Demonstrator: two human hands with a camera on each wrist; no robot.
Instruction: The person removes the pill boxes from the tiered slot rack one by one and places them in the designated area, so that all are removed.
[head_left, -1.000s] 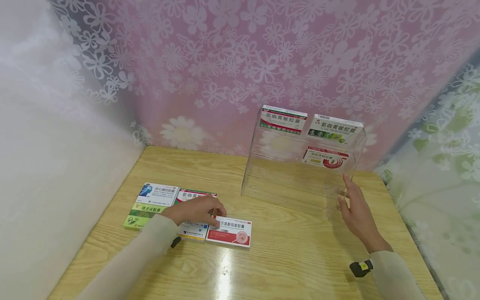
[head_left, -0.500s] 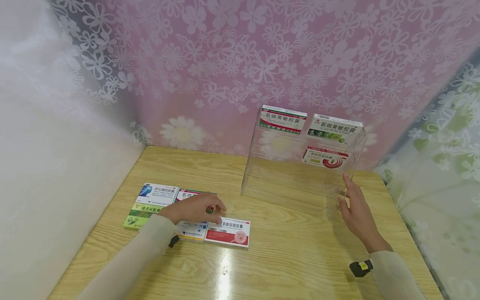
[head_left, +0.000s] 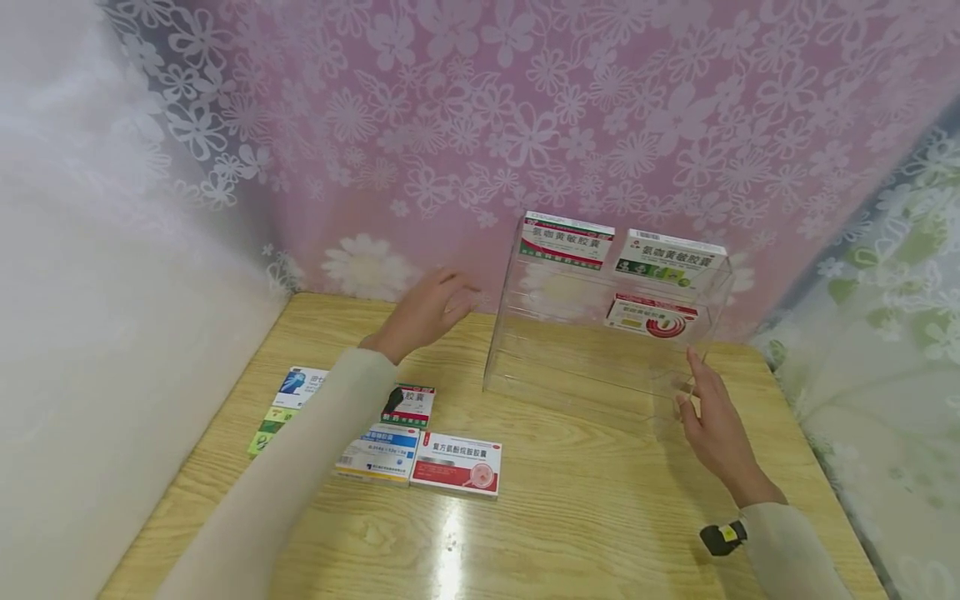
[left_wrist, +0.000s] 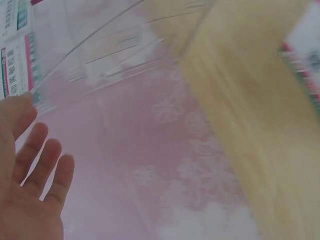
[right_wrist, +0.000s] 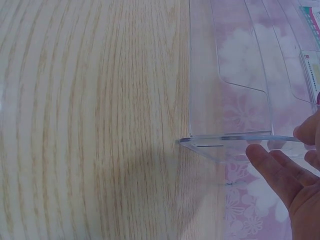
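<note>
1. Where the surface [head_left: 585, 517] lies closest to you, a red-and-white box [head_left: 456, 468] rests flat, with a blue-and-white box [head_left: 382, 454] just beside its left edge.
2. Beyond that pair, you have a green box [head_left: 268, 427], a white box with a blue head print [head_left: 292, 387] and a red-and-green box [head_left: 417, 406], all lying flat; your left sleeve [head_left: 300, 467] hides part of each.
3. Your right hand [head_left: 716, 425] pinches the right side panel of the clear rack [head_left: 570, 367], thumb on one face and fingers clamped against the other.
4. That rack stands toward the back of the surface, to the right of the flat boxes and apart from them.
5. Your left hand [head_left: 427, 317] hangs in the air left of the rack, its fingers apart and slightly bent, with gaps showing between them.
6. On the rack, a red-ringed box [head_left: 652, 318] sits at the right of a lower tier; in the top tier, a white-and-green box [head_left: 670, 260] is right and a red-banded box [head_left: 567, 243] left.
7. Behind everything, you face a pink floral curtain [head_left: 420, 125].
</note>
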